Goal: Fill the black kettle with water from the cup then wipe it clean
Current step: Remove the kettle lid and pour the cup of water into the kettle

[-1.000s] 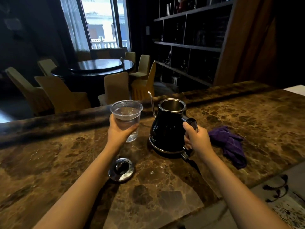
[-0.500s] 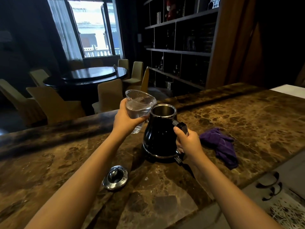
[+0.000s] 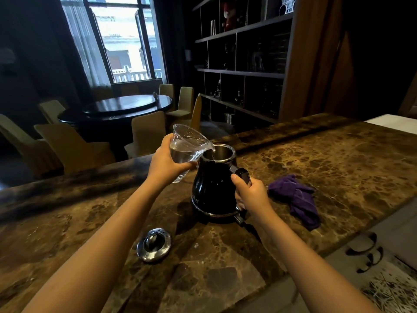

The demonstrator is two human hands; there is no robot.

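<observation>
The black kettle (image 3: 213,188) stands upright and lidless on the brown marble counter (image 3: 338,159). My right hand (image 3: 250,195) grips its handle. My left hand (image 3: 165,163) holds a clear plastic cup (image 3: 186,147) tilted to the right, its rim over the kettle's mouth, and a thin stream of water runs from it into the kettle. The cup still holds water. The kettle's metal lid (image 3: 154,244) lies on the counter in front, to the left. A crumpled purple cloth (image 3: 297,198) lies to the right of the kettle.
The counter's far edge is a raised ledge just behind the kettle. Beyond it are a dark round table (image 3: 121,109) with chairs and a wall of shelves (image 3: 243,71). A patterned floor shows at the lower right.
My left hand lifted the cup from upright beside the kettle, tilted it over the mouth, and water now pours in. My right hand stayed on the handle.
</observation>
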